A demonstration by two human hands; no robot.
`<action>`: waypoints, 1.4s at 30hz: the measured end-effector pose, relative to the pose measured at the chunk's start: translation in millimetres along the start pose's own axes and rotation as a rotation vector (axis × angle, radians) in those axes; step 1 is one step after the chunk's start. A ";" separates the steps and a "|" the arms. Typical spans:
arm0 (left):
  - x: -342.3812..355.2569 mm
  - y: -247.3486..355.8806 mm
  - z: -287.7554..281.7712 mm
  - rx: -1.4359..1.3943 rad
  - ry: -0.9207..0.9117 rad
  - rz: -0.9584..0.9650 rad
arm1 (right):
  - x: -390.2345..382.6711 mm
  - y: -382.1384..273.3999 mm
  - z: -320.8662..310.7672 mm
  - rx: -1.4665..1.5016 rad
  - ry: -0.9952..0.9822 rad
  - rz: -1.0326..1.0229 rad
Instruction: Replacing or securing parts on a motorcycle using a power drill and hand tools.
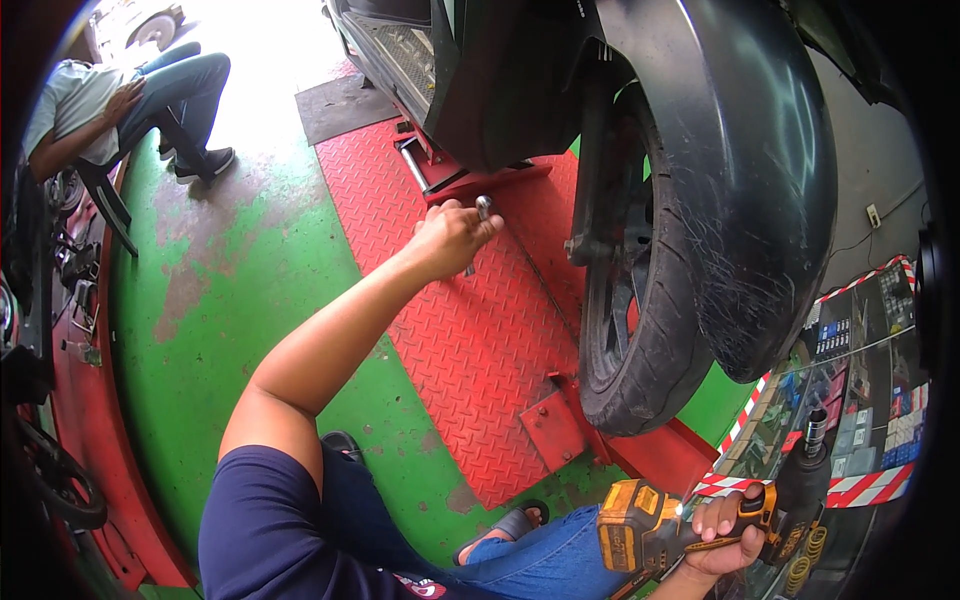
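Observation:
My left hand (455, 240) reaches out over a red tread-plate platform (450, 370), its fingers wrapped round a shiny metal hand tool. The tool's rounded end (484, 205) sticks out by the thumb, and a short bit shows below the hand; the rest is hidden in the grip. At the lower right my right hand (728, 528) grips a yellow and black cordless impact wrench (801, 485) by the handle. A chrome socket (816, 430) points up from its nose. On the platform stands a scooter, its front wheel (650, 370) and scratched black fender (750, 220) between my hands.
A seated person (95, 110) in jeans is at the far left, on a chair beside a second red lift (110, 420). A glass display case (850, 400) with striped tape stands at the right. A red bracket (553, 430) rises near the front wheel. The floor (230, 330) is worn green.

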State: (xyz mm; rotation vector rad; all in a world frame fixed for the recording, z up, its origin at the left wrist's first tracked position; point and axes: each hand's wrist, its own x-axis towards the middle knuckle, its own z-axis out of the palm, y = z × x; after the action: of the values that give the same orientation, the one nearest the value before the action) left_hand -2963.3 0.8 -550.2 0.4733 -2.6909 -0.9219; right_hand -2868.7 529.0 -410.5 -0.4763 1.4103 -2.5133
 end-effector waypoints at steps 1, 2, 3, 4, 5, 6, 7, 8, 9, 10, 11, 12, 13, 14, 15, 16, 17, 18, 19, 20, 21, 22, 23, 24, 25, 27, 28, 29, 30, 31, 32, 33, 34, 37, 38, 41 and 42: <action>1.4 0.7 -2.1 -0.190 0.020 -0.067 | 0.4 1.0 -2.4 -0.001 0.003 -0.007; 2.1 1.1 -3.9 -0.367 0.025 -0.149 | 0.5 2.4 -4.4 -0.001 0.008 -0.014; 2.6 1.6 -5.7 -0.541 0.014 -0.233 | -0.2 4.8 -5.8 -0.007 0.024 -0.021; 2.9 2.7 -7.0 -0.691 0.010 -0.266 | -0.5 7.6 -7.1 -0.014 0.039 -0.029; 2.2 3.8 -9.0 -0.842 -0.008 -0.303 | -0.5 10.0 -8.4 -0.022 0.053 -0.035; 1.6 5.5 -10.9 -0.985 -0.020 -0.352 | -0.4 12.4 -9.5 -0.025 0.052 -0.033; 0.1 10.1 -10.6 -0.996 0.019 -0.340 | 0.1 14.8 -10.6 -0.028 0.050 -0.030; -1.4 15.2 -10.4 -1.035 0.037 -0.295 | 0.7 17.1 -11.6 -0.031 0.048 -0.027; -3.1 22.2 -8.8 -1.067 0.065 -0.265 | 1.3 19.0 -12.4 -0.028 0.050 -0.026; -4.9 29.9 -6.9 -1.098 0.090 -0.241 | 2.2 20.6 -13.2 -0.026 0.052 -0.025; -5.7 38.9 -4.3 -1.098 0.148 -0.172 | 2.7 22.0 -13.7 -0.025 0.054 -0.025; -6.9 46.8 -2.3 -1.084 0.171 -0.153 | 3.7 22.5 -14.5 -0.014 0.019 0.006; -7.5 53.6 -1.6 -1.078 0.191 -0.120 | 5.5 22.9 -15.5 -0.003 -0.015 0.035; -8.1 59.4 -1.1 -1.080 0.215 -0.073 | 6.8 21.9 -16.1 0.035 -0.053 0.042; -9.3 64.0 -0.7 -1.090 0.197 -0.044 | 5.7 25.4 -15.9 -0.006 0.078 -0.009; -11.1 67.9 -0.2 -1.041 0.194 -0.024 | 6.5 24.6 -16.5 -0.012 0.075 -0.012; -13.3 71.4 2.0 -1.002 0.198 0.003 | 6.7 25.8 -17.0 -0.014 0.068 -0.007; -15.6 73.9 3.7 -0.962 0.197 0.022 | 7.0 25.8 -17.6 -0.016 0.060 -0.002; -17.4 75.1 4.8 -0.962 0.195 0.036 | 6.9 26.2 -18.1 -0.018 0.067 -0.002; -19.3 75.7 6.1 -0.947 0.212 0.053 | 6.8 26.3 -18.7 -0.025 0.072 0.000; -20.3 75.6 7.2 -0.936 0.220 0.069 | 7.1 26.2 -19.6 -0.033 0.075 0.002; -20.9 75.5 8.7 -0.929 0.235 0.098 | 7.3 26.4 -20.5 -0.041 0.079 0.003; -22.4 75.2 10.6 -0.927 0.242 0.102 | 7.8 26.3 -21.6 -0.047 0.079 0.002; -23.0 74.5 11.6 -0.927 0.255 0.117 | 8.2 26.2 -22.7 -0.053 0.079 0.003; -22.7 73.9 12.1 -0.922 0.261 0.115 | 9.1 26.4 -23.9 -0.042 0.074 0.005; -18.3 73.1 11.5 -0.898 0.262 0.193 | 12.2 25.9 -26.5 -0.070 0.087 0.003; -15.4 73.1 10.6 -0.884 0.257 0.222 | 14.3 25.5 -27.9 -0.066 0.089 0.004; -10.2 73.2 8.6 -0.893 0.242 0.200 | 17.5 24.5 -29.4 -0.053 0.090 0.015; -4.7 73.7 6.5 -0.902 0.226 0.176 | 21.1 23.3 -30.9 -0.062 0.101 0.026; -1.6 75.0 5.4 -0.914 0.216 0.154 | 25.8 21.6 -32.8 -0.059 0.104 0.036; 1.0 77.0 4.7 -0.890 0.234 0.171 | 31.9 20.0 -34.7 -0.046 0.106 0.044; 2.3 79.3 4.4 -0.867 0.256 0.187 | 38.5 17.4 -36.6 -0.052 0.095 0.065; 3.4 81.9 4.3 -0.844 0.275 0.203 | 46.0 14.4 -38.4 -0.083 0.094 0.088; 3.7 90.4 6.2 -0.765 0.355 0.203 | 70.9 7.8 -42.9 -0.165 0.154 0.168; 3.5 91.8 5.9 -0.779 0.351 0.190 | 81.0 6.1 -44.1 -0.191 0.155 0.196; -0.7 93.5 7.0 -0.826 0.326 0.194 | 116.8 -0.4 -48.1 -0.223 0.047 0.320; -4.5 94.3 9.8 -0.836 0.321 0.192 | 128.9 -2.9 -49.3 -0.222 0.040 0.371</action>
State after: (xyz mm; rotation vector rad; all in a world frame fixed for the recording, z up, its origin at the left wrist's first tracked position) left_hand -2983.2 78.2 -499.1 0.1487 -1.8027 -1.6046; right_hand -3006.7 524.8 -409.9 -0.1789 1.6298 -2.0974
